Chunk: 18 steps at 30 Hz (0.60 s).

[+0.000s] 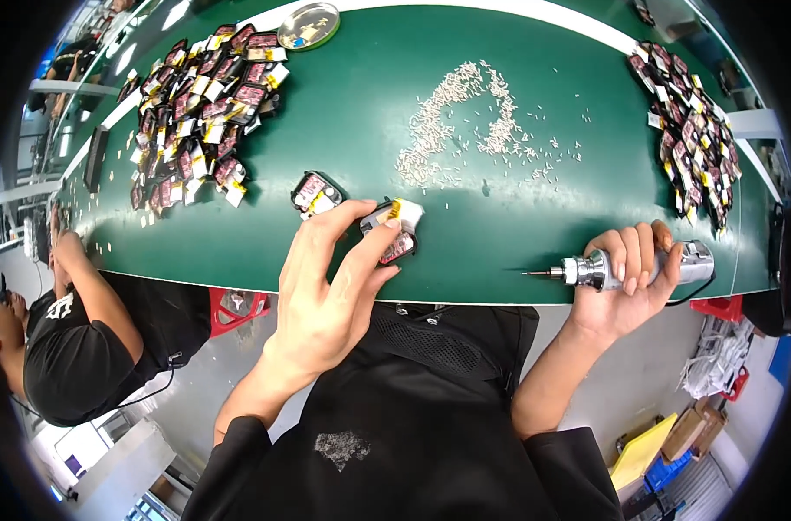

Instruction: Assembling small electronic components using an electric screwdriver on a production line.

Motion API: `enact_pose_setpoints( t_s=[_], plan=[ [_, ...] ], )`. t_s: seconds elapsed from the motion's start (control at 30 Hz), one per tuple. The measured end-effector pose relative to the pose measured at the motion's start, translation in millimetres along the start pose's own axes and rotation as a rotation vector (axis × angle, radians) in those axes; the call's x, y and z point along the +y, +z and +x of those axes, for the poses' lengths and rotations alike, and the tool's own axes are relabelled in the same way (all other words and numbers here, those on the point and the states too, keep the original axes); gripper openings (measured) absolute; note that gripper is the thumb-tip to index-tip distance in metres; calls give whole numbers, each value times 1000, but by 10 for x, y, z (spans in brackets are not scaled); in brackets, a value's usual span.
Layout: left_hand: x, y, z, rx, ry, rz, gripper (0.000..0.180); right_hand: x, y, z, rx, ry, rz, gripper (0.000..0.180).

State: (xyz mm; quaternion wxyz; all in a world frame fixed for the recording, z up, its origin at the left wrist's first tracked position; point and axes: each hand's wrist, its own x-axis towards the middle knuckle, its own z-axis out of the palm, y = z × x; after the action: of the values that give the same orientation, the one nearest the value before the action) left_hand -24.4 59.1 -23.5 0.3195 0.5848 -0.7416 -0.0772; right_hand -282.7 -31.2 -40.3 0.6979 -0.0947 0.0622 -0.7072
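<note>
My left hand [321, 291] has its fingers pressed around a small electronic unit [399, 248] lying on the green table. The unit has a black housing, a reddish circuit board, yellow tape and a white block at its top right. Just to its left lies a similar unit [315, 193], apart from my fingers. My right hand [631, 271] is wrapped round a silver electric screwdriver [593, 270] held sideways by the front edge. Its thin bit points left, away from any unit.
Similar units form a heap [196, 122] at the left and another [692, 139] at the far right. Many small pale pin-like pieces [434, 122] are scattered mid-table [352, 104]. A round dish [309, 26] stands at the back. A co-worker [83, 347] sits at the left.
</note>
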Motion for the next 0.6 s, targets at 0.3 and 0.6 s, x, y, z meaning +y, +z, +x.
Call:
enact_pose_setpoints(
  t_s=[0.3, 0.6],
  plan=[
    [173, 115, -66, 5, -20, 75, 54, -76, -77, -18, -41, 14, 7, 16],
    [2, -10, 110, -173, 0, 21, 43, -81, -60, -32, -36, 16, 8, 15]
  ],
)
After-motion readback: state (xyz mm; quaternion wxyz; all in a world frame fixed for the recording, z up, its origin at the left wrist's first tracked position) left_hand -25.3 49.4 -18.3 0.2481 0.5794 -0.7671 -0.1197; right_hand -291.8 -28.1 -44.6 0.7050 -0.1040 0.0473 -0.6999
